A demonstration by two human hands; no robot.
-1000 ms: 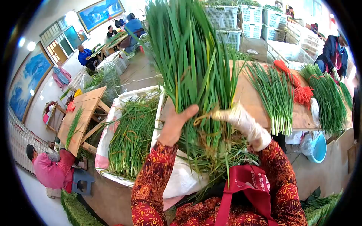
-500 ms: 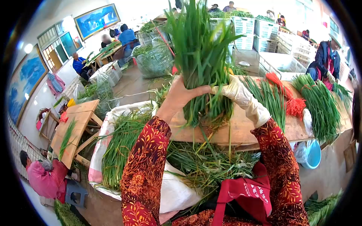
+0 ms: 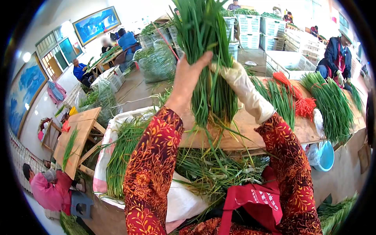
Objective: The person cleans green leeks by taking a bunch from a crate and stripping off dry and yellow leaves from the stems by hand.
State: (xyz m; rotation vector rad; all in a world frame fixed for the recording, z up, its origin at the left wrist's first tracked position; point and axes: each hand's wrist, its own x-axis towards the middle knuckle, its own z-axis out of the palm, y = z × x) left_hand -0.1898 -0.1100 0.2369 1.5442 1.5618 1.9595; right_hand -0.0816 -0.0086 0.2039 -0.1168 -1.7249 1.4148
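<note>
Close to the red apron (image 3: 250,197) lies a heap of loose leaves (image 3: 213,168). Beyond it, at the wooden table (image 3: 248,135), the bare left hand (image 3: 188,74) and the gloved right hand (image 3: 232,75) clasp one upright green bunch (image 3: 207,96) from both sides. Farther away, white crates (image 3: 249,41) are stacked.

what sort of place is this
Probably a workroom for sorting and bundling vegetables: a tied green bunch and red strings lie on the wooden table, and stacked white crates behind it are topped with greens.
</note>
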